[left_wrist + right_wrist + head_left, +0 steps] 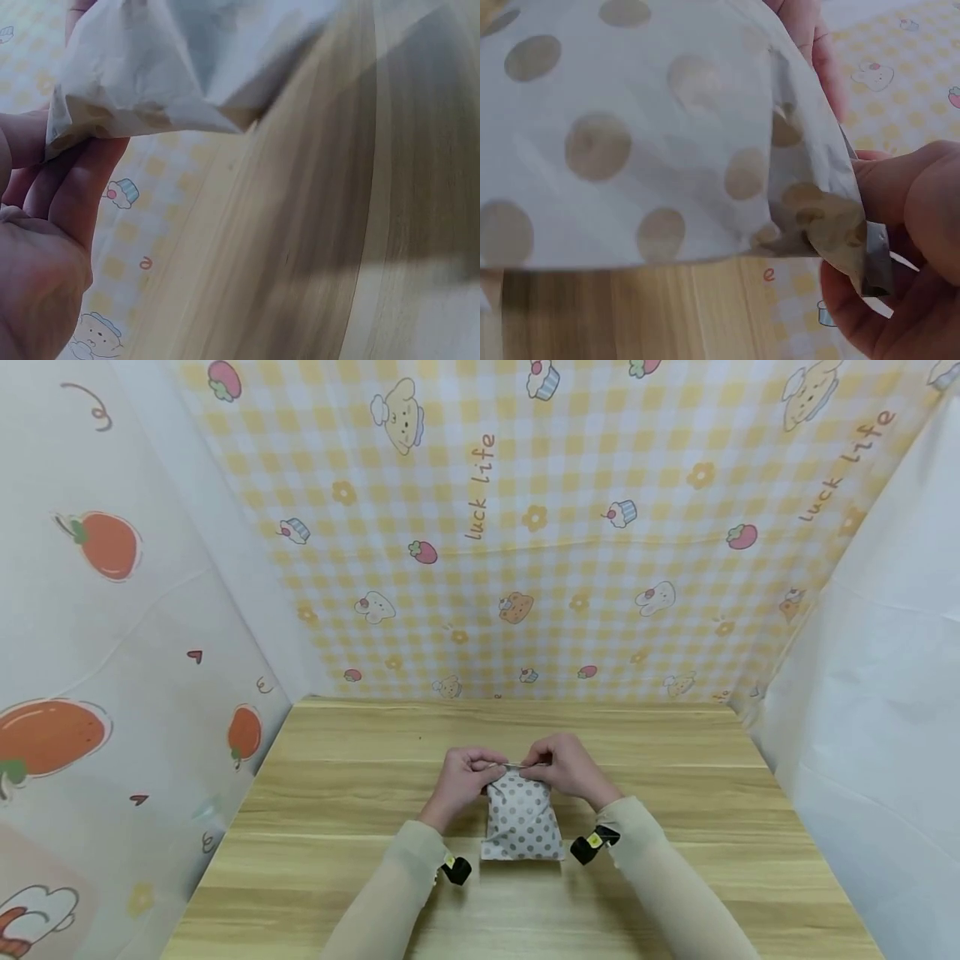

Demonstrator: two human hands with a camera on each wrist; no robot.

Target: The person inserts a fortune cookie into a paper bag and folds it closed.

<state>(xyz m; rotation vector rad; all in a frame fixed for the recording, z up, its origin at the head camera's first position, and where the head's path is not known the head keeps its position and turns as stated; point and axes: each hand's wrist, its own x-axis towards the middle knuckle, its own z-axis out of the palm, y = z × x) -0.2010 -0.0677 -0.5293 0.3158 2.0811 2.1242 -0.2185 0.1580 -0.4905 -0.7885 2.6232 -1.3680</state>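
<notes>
A white paper bag with grey-brown polka dots (522, 820) hangs between the two hands near the middle of the table. The left hand (459, 783) pinches its top left corner between thumb and fingers. At the top right corner, the right hand (566, 768) pinches the paper the same way. In the left wrist view, the bag's creased side (172, 67) slopes away from the fingers. Seen from the right wrist, the bag's top edge is folded over in a narrow strip (877, 262) between thumb and fingers. Whatever the bag contains is hidden.
The wooden table (337, 860) lies under both forearms, with the bag's shadow just below its lower edge. A yellow checked cloth (525, 568) hangs behind the table. White sheets stand at the left (172, 610) and right (862, 693).
</notes>
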